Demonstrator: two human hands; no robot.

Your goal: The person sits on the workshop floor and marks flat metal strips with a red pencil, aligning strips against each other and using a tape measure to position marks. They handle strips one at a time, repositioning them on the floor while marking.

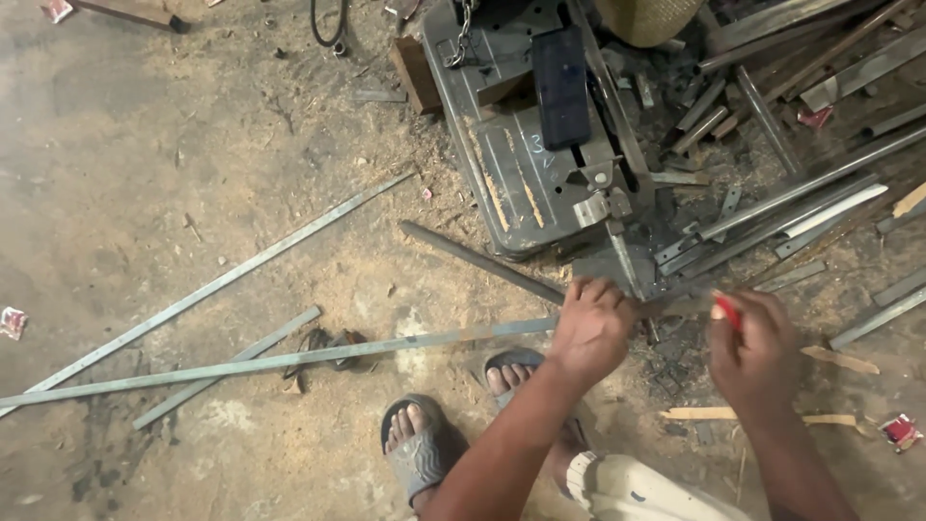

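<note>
My left hand (590, 326) grips a long flat metal strip (280, 361) near its right end; the strip runs left across the dusty floor. My right hand (754, 349) is closed around a small red-tipped marker or pencil (725, 310), held just right of the strip's end. Both hands hover in front of the grey base of a metal cut-off saw (521, 164). My feet in grey sandals (421, 452) stand below the strip.
Two more long metal strips (217, 285) lie diagonally on the floor at left, with a dark round bar (480, 260) near the saw. A pile of metal bars and offcuts (801, 183) fills the upper right. Wood slivers (752, 415) and sawdust lie around.
</note>
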